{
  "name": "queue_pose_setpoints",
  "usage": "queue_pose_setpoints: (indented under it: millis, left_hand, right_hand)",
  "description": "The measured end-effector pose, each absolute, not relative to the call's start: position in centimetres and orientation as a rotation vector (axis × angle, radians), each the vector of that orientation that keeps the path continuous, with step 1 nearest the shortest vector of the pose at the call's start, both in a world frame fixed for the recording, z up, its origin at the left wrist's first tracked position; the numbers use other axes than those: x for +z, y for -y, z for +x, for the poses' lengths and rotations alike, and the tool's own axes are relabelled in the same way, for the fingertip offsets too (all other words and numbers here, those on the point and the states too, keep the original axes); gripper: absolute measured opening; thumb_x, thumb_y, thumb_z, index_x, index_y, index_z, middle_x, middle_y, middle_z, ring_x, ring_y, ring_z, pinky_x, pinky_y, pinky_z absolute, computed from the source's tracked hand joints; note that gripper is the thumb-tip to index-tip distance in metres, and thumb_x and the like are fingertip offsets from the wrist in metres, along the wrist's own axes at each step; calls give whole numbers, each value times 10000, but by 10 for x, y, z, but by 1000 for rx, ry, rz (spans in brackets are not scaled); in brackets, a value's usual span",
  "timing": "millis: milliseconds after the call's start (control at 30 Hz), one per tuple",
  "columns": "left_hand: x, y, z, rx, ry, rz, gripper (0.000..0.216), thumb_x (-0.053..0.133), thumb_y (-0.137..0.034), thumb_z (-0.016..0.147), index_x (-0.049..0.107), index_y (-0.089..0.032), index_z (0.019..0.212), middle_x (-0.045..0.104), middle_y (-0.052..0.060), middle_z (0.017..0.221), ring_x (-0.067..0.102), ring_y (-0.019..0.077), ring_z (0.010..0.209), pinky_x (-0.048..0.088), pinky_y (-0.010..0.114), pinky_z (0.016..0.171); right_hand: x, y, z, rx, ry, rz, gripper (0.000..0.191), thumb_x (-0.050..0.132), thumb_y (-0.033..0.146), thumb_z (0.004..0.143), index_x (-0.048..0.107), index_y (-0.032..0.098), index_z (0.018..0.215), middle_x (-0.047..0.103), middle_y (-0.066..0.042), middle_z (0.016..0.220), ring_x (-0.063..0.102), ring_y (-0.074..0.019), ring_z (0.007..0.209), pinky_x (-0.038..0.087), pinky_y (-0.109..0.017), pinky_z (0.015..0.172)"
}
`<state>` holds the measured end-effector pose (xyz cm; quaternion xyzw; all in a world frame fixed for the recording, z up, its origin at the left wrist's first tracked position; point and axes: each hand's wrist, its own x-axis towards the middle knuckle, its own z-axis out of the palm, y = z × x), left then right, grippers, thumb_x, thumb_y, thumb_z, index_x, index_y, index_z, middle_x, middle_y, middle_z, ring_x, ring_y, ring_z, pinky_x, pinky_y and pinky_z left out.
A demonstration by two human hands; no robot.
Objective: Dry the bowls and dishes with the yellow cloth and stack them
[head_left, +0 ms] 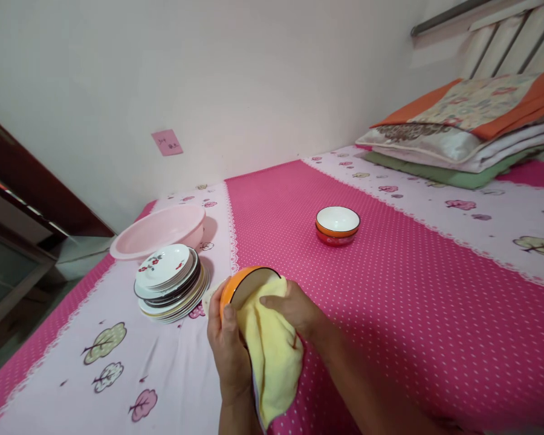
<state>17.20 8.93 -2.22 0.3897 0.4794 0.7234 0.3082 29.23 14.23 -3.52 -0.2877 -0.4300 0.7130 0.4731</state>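
Note:
An orange bowl (241, 284) with a dark rim and pale inside is held tilted over the bed. My left hand (229, 338) grips it from the left side, thumb toward the rim. A yellow cloth (272, 356) lies partly inside the bowl and hangs down below it. My right hand (294, 305) presses the cloth at the bowl's right rim, its fingers mostly hidden behind the cloth. Farther off to the right sit two stacked bowls, an orange one (338, 220) with a white inside on top of a red one (335, 240).
Left of my hands stands a stack of plates (165, 266), with a pink basin (158, 229) behind it. Folded bedding and pillows (462, 136) are piled at the back right. A pink note (167, 142) is stuck on the wall. The patterned bedsheet (417, 290) covers the bed.

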Motion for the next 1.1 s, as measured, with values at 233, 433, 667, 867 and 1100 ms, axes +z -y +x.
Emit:
queue_pose_setpoints:
  millis: [233, 433, 667, 867, 1100]
  left_hand:
    - [-4, -88, 167, 1437, -1363, 1260, 504, 774, -508, 817, 687, -235, 1231, 721, 80, 1231, 651, 314, 1151, 499, 406, 991]
    - [-13, -93, 169, 1420, -1285, 1238, 441, 733, -398, 837, 698, -236, 1246, 724, 77, 1258, 653, 299, 1166, 488, 399, 1017]
    - [-13, -82, 183, 1810, -1176, 927, 491, 648, -341, 931, 603, -306, 1419, 692, 32, 1351, 673, 254, 1158, 523, 354, 1002]
    - [-3, -78, 186, 1796, -1216, 817, 564, 658, -444, 947, 532, -326, 1484, 678, 47, 1377, 695, 269, 1138, 569, 374, 953]
    - [-12, -93, 166, 1448, -1355, 1181, 491, 742, -435, 856, 663, -215, 1288, 751, 70, 1147, 692, 274, 1062, 537, 379, 945]
  right_hand:
    - [-19, -155, 332, 1133, 1549, -1026, 396, 555, 71, 743, 751, 201, 1062, 792, -40, 1019, 720, -206, 924, 540, -297, 818]
    - [-5, -150, 341, 1003, 1734, -1036, 285, 551, 91, 778, 738, 184, 971, 761, -28, 898, 698, -196, 838, 507, -266, 714]
    - [-6, -143, 311, 1427, 1274, -788, 331, 647, 210, 762, 722, 199, 1084, 794, -47, 1053, 743, -249, 1022, 579, -359, 931]
    - [-18, -142, 302, 1605, 1172, -849, 276, 678, 241, 770, 739, 193, 1035, 804, -73, 1054, 766, -270, 984, 613, -381, 912]
    - [-13, -156, 335, 1074, 1446, -1024, 475, 575, 133, 762, 730, 197, 1207, 783, -59, 1150, 714, -250, 1126, 547, -382, 1015]
